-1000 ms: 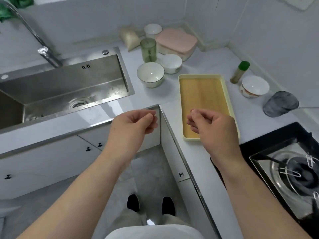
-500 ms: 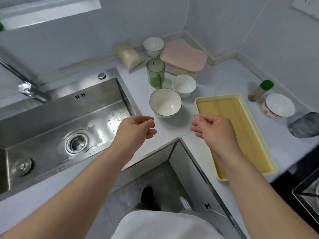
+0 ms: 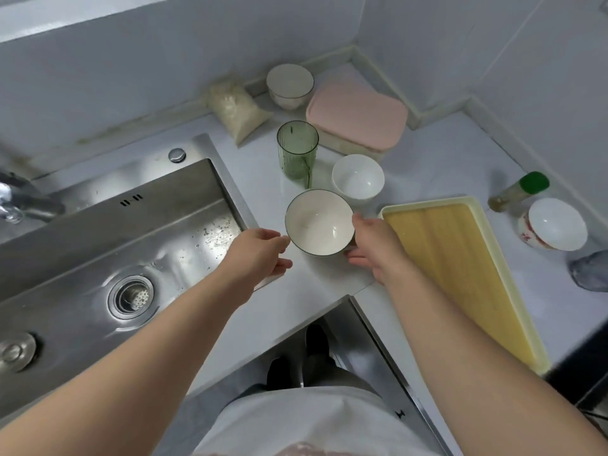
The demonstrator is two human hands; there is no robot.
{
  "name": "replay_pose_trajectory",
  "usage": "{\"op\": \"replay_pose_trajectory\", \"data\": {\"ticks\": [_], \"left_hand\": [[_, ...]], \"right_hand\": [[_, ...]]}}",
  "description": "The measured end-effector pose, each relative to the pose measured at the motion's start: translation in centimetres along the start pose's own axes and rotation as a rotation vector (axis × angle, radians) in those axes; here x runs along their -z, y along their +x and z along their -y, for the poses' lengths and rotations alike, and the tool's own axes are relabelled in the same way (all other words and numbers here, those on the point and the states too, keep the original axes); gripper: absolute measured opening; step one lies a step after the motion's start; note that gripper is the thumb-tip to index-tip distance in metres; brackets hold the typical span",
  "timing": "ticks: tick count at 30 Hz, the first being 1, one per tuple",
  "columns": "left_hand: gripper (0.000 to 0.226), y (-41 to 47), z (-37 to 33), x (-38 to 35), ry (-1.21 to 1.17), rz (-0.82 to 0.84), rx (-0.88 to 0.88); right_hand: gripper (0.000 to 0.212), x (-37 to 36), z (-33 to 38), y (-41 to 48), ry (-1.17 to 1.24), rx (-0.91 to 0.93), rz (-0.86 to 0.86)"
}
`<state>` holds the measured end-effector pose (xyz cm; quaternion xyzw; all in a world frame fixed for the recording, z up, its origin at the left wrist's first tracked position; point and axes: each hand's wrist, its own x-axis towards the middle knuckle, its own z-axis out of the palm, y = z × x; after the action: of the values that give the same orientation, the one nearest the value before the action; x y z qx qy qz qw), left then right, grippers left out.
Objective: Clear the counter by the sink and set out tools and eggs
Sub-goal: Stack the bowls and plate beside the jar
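The dark-rimmed bowl (image 3: 317, 222) stands upright on the desk (image 3: 312, 284), between the sink (image 3: 131, 225) and the tray (image 3: 427, 201), a little back from the desk's inner corner. The left grip (image 3: 260, 255) is apart, fingers loosely curved at the bowl's left rim; whether they touch it I cannot tell. The right grip (image 3: 375, 245) is also apart, thumb against the right rim and fingers reaching along the near side, not visibly clamped.

Lifting by the rim alone with so light a hold would likely let the smooth bowl tip or slip, toward the sink's right edge or off the inner corner. A careless sweep backward could knock the green glass (image 3: 297, 153) or the small white bowl (image 3: 358, 179), both just behind.

Further back, toward the desk's far corner, sit a pink-lidded box (image 3: 357, 116), a bag of grains (image 3: 237, 106) and another bowl (image 3: 289, 83). The tray's near corner crowds the right wrist.
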<state>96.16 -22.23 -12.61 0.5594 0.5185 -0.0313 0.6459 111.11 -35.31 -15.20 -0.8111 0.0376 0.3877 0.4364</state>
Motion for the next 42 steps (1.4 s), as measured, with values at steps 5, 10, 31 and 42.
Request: {"op": "replay_pose_trajectory", "data": {"ticks": [5, 10, 31, 42], "left_hand": [[0.036, 2.8, -1.3, -2.6, 0.038, 0.064, 0.145], [0.033, 5.6, -1.4, -5.2, -0.035, -0.004, 0.195], [0.043, 0.8, -4.2, -4.7, -0.284, 0.100, 0.140], [0.044, 0.6, -6.4, -9.7, -0.216, 0.283, 0.058]], "right_hand": [[0.056, 1.2, 0.7, 4.2, 0.047, -0.055, -0.089], [0.057, 2.4, 2.7, 7.8, 0.055, -0.050, -0.098], [0.049, 6.2, 3.5, 10.2, 0.233, -0.052, -0.073], [0.051, 20.1, -2.9, 8.0, 0.966, -0.197, -0.811]]}}
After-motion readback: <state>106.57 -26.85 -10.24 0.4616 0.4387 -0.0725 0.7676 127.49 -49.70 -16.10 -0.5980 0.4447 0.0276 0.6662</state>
